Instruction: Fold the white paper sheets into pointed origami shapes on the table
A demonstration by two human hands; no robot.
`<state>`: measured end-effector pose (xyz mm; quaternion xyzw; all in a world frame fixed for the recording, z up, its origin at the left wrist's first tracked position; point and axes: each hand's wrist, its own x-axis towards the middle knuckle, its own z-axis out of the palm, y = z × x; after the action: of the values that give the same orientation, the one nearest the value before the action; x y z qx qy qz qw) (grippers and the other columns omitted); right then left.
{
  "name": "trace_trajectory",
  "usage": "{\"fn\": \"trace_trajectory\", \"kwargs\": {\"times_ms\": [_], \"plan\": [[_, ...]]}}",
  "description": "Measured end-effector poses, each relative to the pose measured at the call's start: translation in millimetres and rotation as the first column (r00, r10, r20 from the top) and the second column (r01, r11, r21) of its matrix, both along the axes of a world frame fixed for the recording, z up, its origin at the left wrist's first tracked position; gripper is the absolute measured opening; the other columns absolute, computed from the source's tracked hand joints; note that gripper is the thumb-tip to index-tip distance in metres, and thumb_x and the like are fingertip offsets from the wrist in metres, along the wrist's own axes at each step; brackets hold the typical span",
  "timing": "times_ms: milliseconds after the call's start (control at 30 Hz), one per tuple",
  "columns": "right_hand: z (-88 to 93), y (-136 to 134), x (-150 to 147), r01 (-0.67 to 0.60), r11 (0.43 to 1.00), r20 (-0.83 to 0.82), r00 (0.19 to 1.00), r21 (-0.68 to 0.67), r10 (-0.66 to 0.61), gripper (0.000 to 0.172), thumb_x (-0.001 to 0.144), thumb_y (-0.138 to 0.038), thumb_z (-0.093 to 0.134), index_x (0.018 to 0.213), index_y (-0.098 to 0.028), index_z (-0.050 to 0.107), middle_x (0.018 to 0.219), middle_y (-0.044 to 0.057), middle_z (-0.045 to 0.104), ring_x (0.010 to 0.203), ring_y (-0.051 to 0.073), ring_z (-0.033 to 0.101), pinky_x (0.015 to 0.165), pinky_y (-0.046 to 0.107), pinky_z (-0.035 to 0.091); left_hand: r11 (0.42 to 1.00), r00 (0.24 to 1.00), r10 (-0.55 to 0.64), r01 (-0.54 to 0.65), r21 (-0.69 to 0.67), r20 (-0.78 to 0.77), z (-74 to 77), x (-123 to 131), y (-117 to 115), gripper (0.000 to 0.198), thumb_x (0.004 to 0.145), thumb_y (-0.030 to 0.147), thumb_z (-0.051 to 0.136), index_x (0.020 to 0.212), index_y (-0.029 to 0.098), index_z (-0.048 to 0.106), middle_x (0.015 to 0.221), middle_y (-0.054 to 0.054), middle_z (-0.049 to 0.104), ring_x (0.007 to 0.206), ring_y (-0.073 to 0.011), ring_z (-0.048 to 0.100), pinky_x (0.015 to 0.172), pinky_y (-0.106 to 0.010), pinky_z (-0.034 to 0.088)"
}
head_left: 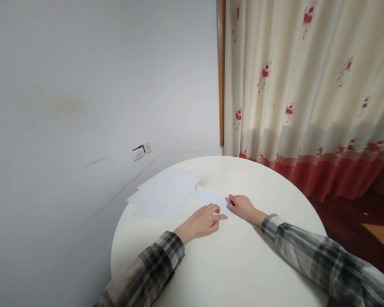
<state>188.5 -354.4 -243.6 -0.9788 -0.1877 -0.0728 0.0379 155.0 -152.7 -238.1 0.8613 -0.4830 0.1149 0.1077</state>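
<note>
A folded-looking white sheet of paper [208, 196] with a pointed far corner lies on the white round table [243, 264]. My left hand [203, 221] rests over its near left part, thumb stretched out and fingers apart, slightly bent. At the paper's right corner, my right hand [242, 207] is closed, with thumb and curled fingers pinching the edge. The fingertips of that hand are partly hidden. Left of the sheet, several loose white papers [168, 189] lie overlapping in a fanned pile, almost touching it.
Behind the table's left side is a pale wall with a power socket [138, 153]. A cream curtain [275, 94] with red flowers and a red lower band hangs at the back right. Dark reddish floor [336, 215] shows past the table's right edge.
</note>
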Motion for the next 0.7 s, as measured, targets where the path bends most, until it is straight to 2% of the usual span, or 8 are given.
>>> {"fn": "trace_trajectory", "kwargs": {"times_ms": [700], "plan": [[-3.2,-6,4,0.016,1.0,-0.018,1.0,-0.01,-0.016,0.018,0.084,-0.027,0.038,0.085,-0.018,0.052,0.082,0.006,0.063,0.073,0.016,0.057,0.056,0.024,0.026,1.0,0.999,0.025,-0.024,0.012,-0.034,4.8,-7,30,0.036,0.077,0.015,0.046,0.11,0.027,0.055,0.101,-0.005,0.048,0.094,-0.018,0.047,0.083,-0.028,0.038]]}}
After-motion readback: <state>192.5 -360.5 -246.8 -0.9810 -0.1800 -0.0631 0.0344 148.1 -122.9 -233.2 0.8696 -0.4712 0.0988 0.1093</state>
